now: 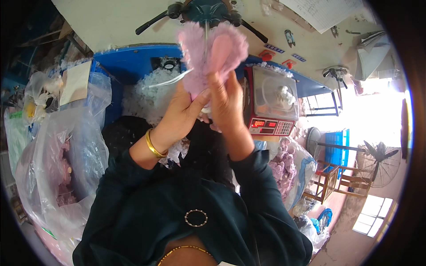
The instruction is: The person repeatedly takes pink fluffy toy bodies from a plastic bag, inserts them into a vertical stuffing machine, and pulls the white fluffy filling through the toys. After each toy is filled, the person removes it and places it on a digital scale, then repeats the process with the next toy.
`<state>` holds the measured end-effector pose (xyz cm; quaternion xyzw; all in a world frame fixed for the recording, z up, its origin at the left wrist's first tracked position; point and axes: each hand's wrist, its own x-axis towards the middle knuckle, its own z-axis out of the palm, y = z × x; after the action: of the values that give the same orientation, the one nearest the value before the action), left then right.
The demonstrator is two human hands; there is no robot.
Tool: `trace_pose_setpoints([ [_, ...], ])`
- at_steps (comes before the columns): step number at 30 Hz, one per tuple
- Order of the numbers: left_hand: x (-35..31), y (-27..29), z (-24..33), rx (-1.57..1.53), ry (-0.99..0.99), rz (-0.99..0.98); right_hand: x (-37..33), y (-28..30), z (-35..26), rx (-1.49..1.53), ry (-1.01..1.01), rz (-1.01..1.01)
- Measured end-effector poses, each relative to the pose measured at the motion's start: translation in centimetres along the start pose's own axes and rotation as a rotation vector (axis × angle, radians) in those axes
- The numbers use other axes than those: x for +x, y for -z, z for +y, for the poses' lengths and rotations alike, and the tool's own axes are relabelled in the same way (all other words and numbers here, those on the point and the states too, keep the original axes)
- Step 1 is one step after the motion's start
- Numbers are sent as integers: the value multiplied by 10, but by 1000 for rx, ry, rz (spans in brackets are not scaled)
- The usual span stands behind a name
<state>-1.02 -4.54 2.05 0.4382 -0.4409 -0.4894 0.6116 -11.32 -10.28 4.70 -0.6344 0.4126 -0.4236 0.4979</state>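
Both hands hold a fuzzy pink plush piece [195,66] with two ear-like lobes, the right one showing a smooth pink inner panel. My left hand [178,114] grips its lower left side, thumb pressed in. My right hand [227,103] closes on the lower right side, fingers bent. A thin metal tube [207,30] from a dark machine head [205,9] reaches down between the lobes; whether it touches the plush is unclear. White strands [171,80] stick out left of the plush. What lies under my fingers is mostly hidden.
White fluffy stuffing [148,95] fills a blue bin [113,60] below the table [102,20]. A red scale [270,125] carries a clear plastic tub [271,95]. Plastic bags [82,133] stand left; a bag of pink plush pieces [284,166] is right. A fan [377,164] stands farther right.
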Motion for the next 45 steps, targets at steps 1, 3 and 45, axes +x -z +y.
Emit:
trace_pose_setpoints([
  [1,0,-5,13,-66,40,-18,9,6,-3,-2,-42,-25],
  [3,19,5,21,-114,138,-36,38,6,-9,-78,-112,-63],
  [45,-67,55,-64,-139,632,0,55,360,121,-468,-789,530],
])
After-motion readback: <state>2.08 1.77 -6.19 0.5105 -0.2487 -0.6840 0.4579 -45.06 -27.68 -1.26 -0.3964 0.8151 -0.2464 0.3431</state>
